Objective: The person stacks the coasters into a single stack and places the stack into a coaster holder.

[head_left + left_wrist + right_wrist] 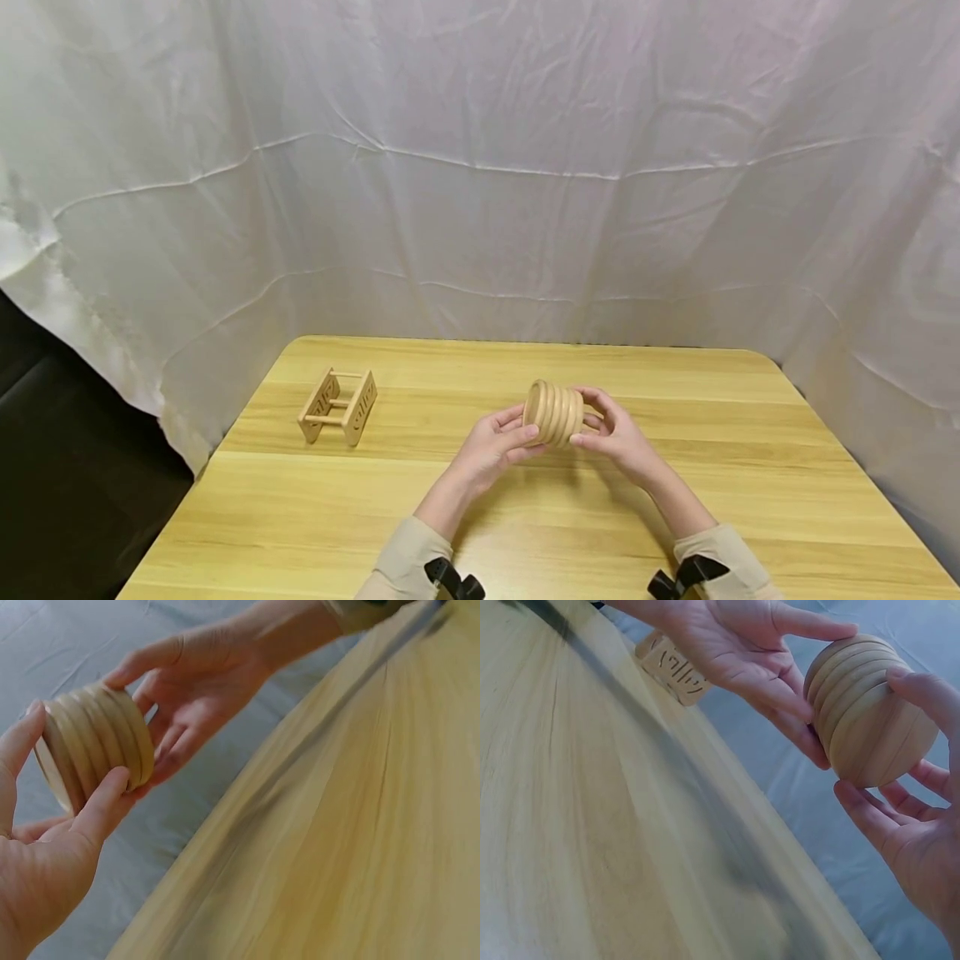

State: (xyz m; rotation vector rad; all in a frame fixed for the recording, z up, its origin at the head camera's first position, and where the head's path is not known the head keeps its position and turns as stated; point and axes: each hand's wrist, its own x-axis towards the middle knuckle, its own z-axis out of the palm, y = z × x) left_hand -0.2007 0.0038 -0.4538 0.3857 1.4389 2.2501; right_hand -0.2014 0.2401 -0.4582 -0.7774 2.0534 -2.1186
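A stack of several round wooden coasters (pixel 553 414) is held on its side above the table between both hands. My left hand (pixel 491 446) grips the left end, thumb on the near edge and fingers around the far and lower side. At the other end my right hand (pixel 618 437) grips the stack between thumb and fingers. The left wrist view shows the ribbed edges of the coasters (pixel 97 742) pressed together. A flat, plain face of the end coaster (pixel 885 735) shows in the right wrist view, with the right fingertips at its rim.
An open wooden coaster holder (pixel 339 408) with cut-out side panels and connecting rods stands at the table's left rear. The wooden table (pixel 337 517) has rounded back corners, and a pale curtain (pixel 480 225) hangs behind it. A black surface (pixel 67 467) lies beyond the left edge.
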